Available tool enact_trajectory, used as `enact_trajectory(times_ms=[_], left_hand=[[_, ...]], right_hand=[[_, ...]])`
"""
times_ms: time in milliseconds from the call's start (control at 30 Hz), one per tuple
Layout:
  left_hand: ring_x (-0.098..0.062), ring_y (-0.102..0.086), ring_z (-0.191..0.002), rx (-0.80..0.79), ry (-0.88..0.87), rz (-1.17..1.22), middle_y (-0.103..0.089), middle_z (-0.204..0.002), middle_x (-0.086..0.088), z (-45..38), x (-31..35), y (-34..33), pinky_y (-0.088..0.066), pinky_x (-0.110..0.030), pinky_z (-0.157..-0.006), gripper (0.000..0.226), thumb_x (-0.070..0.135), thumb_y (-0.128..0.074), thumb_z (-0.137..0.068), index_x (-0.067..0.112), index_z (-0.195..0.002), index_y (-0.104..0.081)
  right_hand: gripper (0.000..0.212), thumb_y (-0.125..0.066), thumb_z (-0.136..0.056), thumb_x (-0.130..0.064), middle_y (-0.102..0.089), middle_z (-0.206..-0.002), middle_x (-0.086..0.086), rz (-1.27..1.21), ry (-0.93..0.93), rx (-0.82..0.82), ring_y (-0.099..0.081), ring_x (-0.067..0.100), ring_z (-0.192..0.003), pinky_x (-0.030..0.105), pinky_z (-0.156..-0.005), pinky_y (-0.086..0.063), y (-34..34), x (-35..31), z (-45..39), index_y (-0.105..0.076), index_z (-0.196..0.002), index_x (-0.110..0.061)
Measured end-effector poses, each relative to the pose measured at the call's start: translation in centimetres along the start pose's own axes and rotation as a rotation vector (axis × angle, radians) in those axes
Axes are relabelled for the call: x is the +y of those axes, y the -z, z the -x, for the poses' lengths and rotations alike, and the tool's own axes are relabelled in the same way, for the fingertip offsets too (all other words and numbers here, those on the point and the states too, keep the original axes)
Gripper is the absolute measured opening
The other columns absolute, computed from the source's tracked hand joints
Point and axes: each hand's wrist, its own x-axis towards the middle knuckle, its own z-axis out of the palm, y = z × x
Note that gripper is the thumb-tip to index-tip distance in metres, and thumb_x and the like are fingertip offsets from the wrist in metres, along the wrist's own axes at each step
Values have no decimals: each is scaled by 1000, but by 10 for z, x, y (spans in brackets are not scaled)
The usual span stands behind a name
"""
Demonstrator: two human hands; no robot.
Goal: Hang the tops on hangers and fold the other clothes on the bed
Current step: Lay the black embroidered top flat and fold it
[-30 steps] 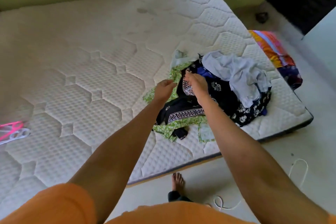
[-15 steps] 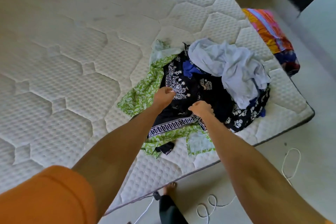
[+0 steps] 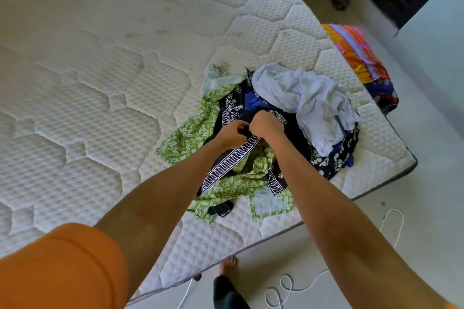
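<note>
Both hands grasping a dark patterned garment (image 3: 233, 113) on the mattress (image 3: 100, 108).
Left hand (image 3: 232, 133) and right hand (image 3: 266, 124) pinch its fabric, knuckles nearly touching; a pale blue garment (image 3: 313, 100) lies just right of the right hand.

A single wide-angle camera sits on the person's head, looking forward and steeply down from standing height. It faces a white mattress (image 3: 100, 98) that fills most of the frame, tilted diagonally, with the floor (image 3: 426, 195) along the right and bottom. Both forearms reach in from the lower edge. Straight lines bow near the borders.
</note>
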Motion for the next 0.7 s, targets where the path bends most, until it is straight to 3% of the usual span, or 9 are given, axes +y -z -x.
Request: enact_trajectory(times_ms=[133, 267, 333, 367, 433, 467, 567, 633, 700], left_hand=[[-29, -63, -96, 32, -69, -73, -67, -109, -14, 15, 25, 26, -49, -32, -79, 35, 6, -59, -81, 8, -116, -62], [-22, -59, -73, 62, -99, -88, -67, -81, -15, 36, 53, 51, -45, -23, -64, 22, 5, -59, -84, -1, -102, -69], [-20, -57, -78, 61, -119, -63, -62, -81, -8, 48, 65, 55, -44, -25, -68, 27, 6, -62, -82, 1, -108, -64], [-20, -58, -88, 56, -147, -33, -62, -92, -7, 51, 67, 54, -46, -27, -77, 38, 8, -67, -79, 3, -115, -59], [-17, -54, -109, 95, -272, 51, -57, -119, -8, 66, 80, 58, -44, -28, -92, 71, 10, -78, -70, 6, -132, -44], [-17, -53, -113, 143, -319, 69, -56, -124, -11, 70, 86, 59, -42, -24, -91, 74, 11, -80, -70, 4, -133, -41], [-33, -57, -110, 382, -261, 64, -59, -118, -22, 100, 124, 87, -42, -31, -81, 34, 11, -57, -90, -4, -120, -52], [-39, -57, -106, 499, -224, 40, -60, -114, -27, 122, 145, 114, -43, -39, -80, 26, 5, -43, -93, -8, -111, -55], [-39, -59, -103, 552, -293, -1, -62, -111, -27, 145, 159, 141, -45, -41, -80, 25, 5, -44, -91, -7, -109, -57]], right_hand=[[28, -39, -94, -12, -57, -120, 20, 18, 150, 115, -55, 34, -112, 39, -85, -46, 33, -16, 11, -52, -115, 1], [25, -40, -93, -9, -63, -111, 17, 17, 178, 251, -60, 33, -102, 35, -76, -48, 65, -24, 33, -57, -110, -4], [24, -42, -91, -9, -63, -110, 16, 68, 189, 314, -60, 32, -102, 33, -73, -46, 84, -28, 49, -58, -108, -3], [25, -42, -91, -9, -62, -110, 16, 43, 211, 320, -59, 32, -103, 32, -73, -44, 92, -34, 55, -59, -107, -2], [24, -41, -89, -6, -62, -106, 16, -153, 333, 276, -57, 29, -102, 29, -76, -41, 118, -49, 73, -63, -98, -2], [24, -40, -87, -3, -62, -101, 12, -307, 403, 216, -57, 25, -97, 27, -76, -41, 129, -58, 82, -65, -89, -5], [34, -42, -84, 4, -58, -78, -3, -707, 546, 179, -53, 9, -77, 22, -71, -40, 163, -83, 111, -58, -63, -19], [34, -44, -84, 4, -58, -75, -7, -837, 601, 211, -53, 7, -72, 24, -72, -42, 182, -93, 128, -57, -66, -22], [23, -49, -86, -2, -59, -76, -5, -907, 625, 217, -55, 10, -67, 23, -64, -43, 197, -97, 141, -56, -82, -23]])
